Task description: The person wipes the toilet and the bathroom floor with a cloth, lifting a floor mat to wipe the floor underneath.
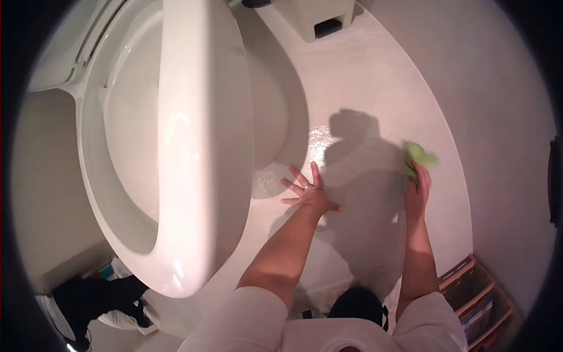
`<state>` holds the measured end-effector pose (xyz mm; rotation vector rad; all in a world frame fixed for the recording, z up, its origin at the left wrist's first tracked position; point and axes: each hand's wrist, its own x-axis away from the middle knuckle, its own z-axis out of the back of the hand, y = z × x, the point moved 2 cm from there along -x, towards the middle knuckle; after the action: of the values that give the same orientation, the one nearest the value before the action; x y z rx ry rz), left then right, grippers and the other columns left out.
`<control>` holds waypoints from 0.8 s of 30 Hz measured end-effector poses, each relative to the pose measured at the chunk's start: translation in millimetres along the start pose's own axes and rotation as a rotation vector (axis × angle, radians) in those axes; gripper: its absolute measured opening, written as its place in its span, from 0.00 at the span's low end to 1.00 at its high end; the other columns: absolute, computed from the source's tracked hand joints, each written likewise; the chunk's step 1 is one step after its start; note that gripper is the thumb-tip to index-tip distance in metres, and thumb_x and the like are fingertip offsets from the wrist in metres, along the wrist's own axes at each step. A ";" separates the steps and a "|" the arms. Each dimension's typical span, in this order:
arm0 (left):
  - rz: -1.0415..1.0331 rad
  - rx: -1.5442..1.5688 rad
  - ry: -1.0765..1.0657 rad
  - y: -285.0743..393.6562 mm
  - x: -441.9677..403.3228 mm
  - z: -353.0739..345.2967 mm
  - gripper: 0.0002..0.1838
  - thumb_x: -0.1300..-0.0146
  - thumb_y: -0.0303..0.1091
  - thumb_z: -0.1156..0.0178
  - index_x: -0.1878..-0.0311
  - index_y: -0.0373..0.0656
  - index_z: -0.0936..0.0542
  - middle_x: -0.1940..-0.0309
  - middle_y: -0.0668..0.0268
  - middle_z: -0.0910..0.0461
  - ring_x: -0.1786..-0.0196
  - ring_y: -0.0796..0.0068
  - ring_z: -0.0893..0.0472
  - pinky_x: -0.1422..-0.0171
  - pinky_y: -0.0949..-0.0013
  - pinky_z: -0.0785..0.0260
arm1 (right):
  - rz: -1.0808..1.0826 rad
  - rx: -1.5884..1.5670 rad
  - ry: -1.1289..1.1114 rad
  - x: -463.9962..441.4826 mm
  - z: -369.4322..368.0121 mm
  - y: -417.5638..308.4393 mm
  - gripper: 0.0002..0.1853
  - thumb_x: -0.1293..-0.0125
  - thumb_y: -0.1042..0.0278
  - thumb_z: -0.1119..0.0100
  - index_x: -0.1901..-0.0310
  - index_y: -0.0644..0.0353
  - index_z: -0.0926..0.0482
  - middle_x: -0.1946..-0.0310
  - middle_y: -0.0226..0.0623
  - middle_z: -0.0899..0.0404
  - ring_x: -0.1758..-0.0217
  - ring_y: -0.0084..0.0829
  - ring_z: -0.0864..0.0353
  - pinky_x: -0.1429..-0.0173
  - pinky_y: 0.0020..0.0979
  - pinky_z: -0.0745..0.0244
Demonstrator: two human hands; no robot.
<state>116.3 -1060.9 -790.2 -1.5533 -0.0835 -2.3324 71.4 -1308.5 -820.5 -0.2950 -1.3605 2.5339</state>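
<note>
On the pale floor [352, 70] my left hand [309, 192] is spread with its fingers apart, a ring on one finger, holding nothing. It is just right of the white bathtub [185, 146]. Farther right, my right hand [419, 188] has its fingers closed on a green cloth [419, 157], which is crumpled and slightly blurred, near the right wall. A shadow lies on the floor between the two arms, and a shiny patch of light shows beyond my left hand.
A light stool-like object [305, 17] stands at the top. A wooden rack [475, 299] is at the lower right by the curved wall [498, 146]. Black fabric [97, 302] lies at the lower left, below the tub's end.
</note>
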 end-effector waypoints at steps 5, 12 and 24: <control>-0.017 0.018 0.061 -4.6 -1.1 -3.7 0.73 0.70 0.59 0.28 0.35 0.65 0.79 0.36 0.50 0.89 0.33 0.37 0.80 0.41 0.25 0.60 | 0.013 0.836 0.142 79.0 -29.2 -4.0 0.26 0.53 0.78 0.50 0.48 0.50 0.28 0.49 0.36 0.34 0.45 0.40 0.35 0.44 0.43 0.43; -0.489 0.144 0.447 -52.9 -6.9 -7.9 0.52 0.60 0.48 0.30 0.33 0.54 0.50 0.34 0.43 0.62 0.32 0.39 0.61 0.40 0.35 0.50 | -0.105 0.790 0.106 67.3 -42.7 0.7 0.28 0.54 0.77 0.48 0.47 0.46 0.28 0.48 0.32 0.35 0.43 0.38 0.37 0.42 0.43 0.45; 0.137 0.279 1.079 -228.9 -99.4 -85.5 0.29 0.35 0.51 0.65 0.35 0.46 0.43 0.33 0.58 0.50 0.30 0.65 0.51 0.31 0.54 0.62 | -0.040 0.836 0.186 67.5 -40.3 10.5 0.28 0.55 0.72 0.47 0.47 0.41 0.28 0.51 0.28 0.33 0.46 0.34 0.35 0.45 0.42 0.43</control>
<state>4.5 -841.0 -883.6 -0.0594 -0.0311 -2.5668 17.9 -1261.4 -855.3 -0.3075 -0.1743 2.6877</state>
